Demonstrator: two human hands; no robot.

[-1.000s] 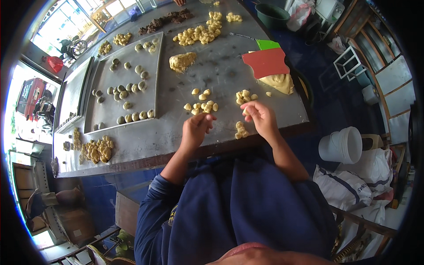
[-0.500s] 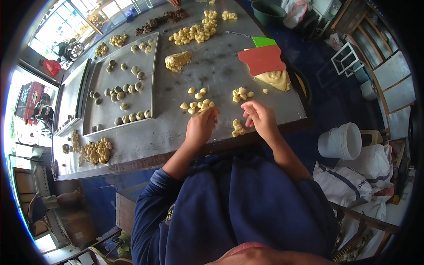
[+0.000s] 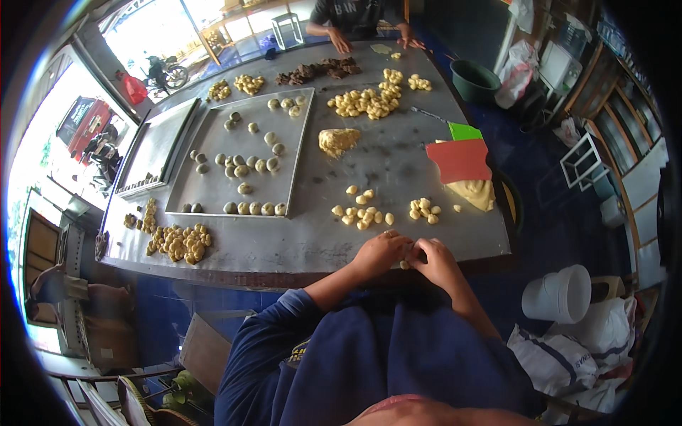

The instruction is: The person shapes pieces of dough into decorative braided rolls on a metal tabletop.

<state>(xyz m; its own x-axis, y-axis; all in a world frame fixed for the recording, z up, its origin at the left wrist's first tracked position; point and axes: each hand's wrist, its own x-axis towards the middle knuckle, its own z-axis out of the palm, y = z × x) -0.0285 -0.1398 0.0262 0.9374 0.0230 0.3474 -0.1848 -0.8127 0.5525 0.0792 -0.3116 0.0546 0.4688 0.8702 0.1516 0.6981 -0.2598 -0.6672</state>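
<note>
My left hand [image 3: 383, 254] and my right hand [image 3: 436, 260] meet above the table's front edge, fingertips pressed together. Their curled fingers hide whatever they pinch. Just under them peeks a bit of pale dough [image 3: 405, 265], mostly covered. Beyond my left hand lies a loose group of small dough lumps [image 3: 362, 216], and a second small cluster [image 3: 424, 208] is beyond my right hand. Farther right, a red sheet [image 3: 459, 161] and a green scraper-like piece [image 3: 465, 131] rest on or by a large mass of yellow dough [image 3: 474, 193].
A metal tray [image 3: 302, 153] with filled dough balls lies left of centre on the metal table [image 3: 312, 248]. More dough lumps [image 3: 177, 243] sit at the left corner. Dark brown filling [image 3: 316, 71] lies at the back, near a co-worker's hand [image 3: 341, 41]. A white bucket [image 3: 558, 295] stands right.
My hands, apart half a second ago, have come together over the near dough bits, the left one moving right. The view has tilted up, bringing the co-worker at the far side into sight.
</note>
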